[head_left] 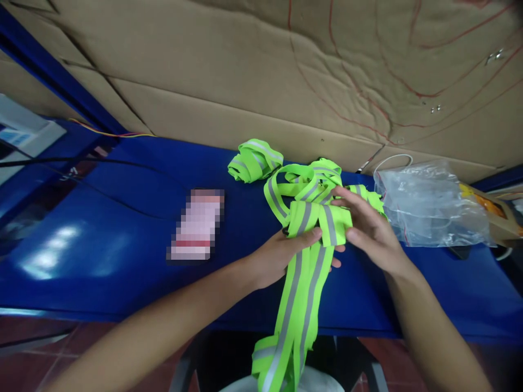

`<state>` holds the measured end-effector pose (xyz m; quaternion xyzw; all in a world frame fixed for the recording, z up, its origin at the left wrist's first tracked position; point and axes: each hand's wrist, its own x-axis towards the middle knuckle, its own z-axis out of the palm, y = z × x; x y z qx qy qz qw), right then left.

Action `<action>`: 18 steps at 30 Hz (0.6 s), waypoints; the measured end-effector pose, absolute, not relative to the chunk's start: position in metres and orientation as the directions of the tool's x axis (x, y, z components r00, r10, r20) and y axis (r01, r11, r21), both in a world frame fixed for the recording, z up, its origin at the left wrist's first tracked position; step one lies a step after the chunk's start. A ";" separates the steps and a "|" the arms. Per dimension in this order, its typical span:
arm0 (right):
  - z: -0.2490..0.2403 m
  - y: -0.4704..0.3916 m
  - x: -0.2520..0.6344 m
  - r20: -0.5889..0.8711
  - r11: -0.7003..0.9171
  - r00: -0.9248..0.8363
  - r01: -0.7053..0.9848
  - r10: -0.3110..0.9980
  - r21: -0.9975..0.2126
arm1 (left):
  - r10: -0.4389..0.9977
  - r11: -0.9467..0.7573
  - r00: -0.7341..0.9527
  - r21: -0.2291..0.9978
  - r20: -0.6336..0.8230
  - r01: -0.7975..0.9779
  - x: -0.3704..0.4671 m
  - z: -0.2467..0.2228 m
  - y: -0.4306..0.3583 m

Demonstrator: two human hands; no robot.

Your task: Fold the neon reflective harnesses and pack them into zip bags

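My left hand (281, 251) is closed around a neon green reflective strap (303, 294) with a grey stripe along it. The thumb presses on a folded part, and fingertips show behind its right side. Long lengths hang from that hand past the table's front edge. At the strap's right edge is my right hand (373, 234), thumb and fingers spread apart; whether the thumb tip touches the strap I cannot tell. Behind both hands lies a loose heap of looped green strap (322, 174). Left of the heap sits a bundled green strap (255, 160).
On the blue table (122, 228) lies a phone (198, 223) with a blurred screen, black cables (93, 160) to its left. A clear plastic bag (433, 207) rests at the right, beside a box (496, 212). A cardboard panel (204, 81) stands along the back.
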<state>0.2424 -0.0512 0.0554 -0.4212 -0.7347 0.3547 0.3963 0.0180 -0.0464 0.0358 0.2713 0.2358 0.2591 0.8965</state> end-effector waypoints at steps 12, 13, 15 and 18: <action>0.056 -0.060 0.232 0.464 0.553 -0.302 0.482 0.833 -0.680 | 0.539 0.742 0.837 0.524 -0.094 -0.419 0.013 0.038 -0.048; 0.056 -0.060 0.232 0.499 0.575 -0.292 0.497 0.816 -0.649 | 0.540 0.733 0.839 0.527 -0.064 -0.431 0.013 0.038 -0.048; 0.055 -0.060 0.233 0.576 0.634 -0.295 0.519 0.763 -0.573 | 0.541 0.724 0.840 0.526 -0.030 -0.447 0.012 0.036 -0.047; 0.052 -0.058 0.234 0.658 0.724 -0.357 0.530 0.663 -0.442 | 0.537 0.748 0.842 0.487 -0.046 -0.451 0.013 0.036 -0.046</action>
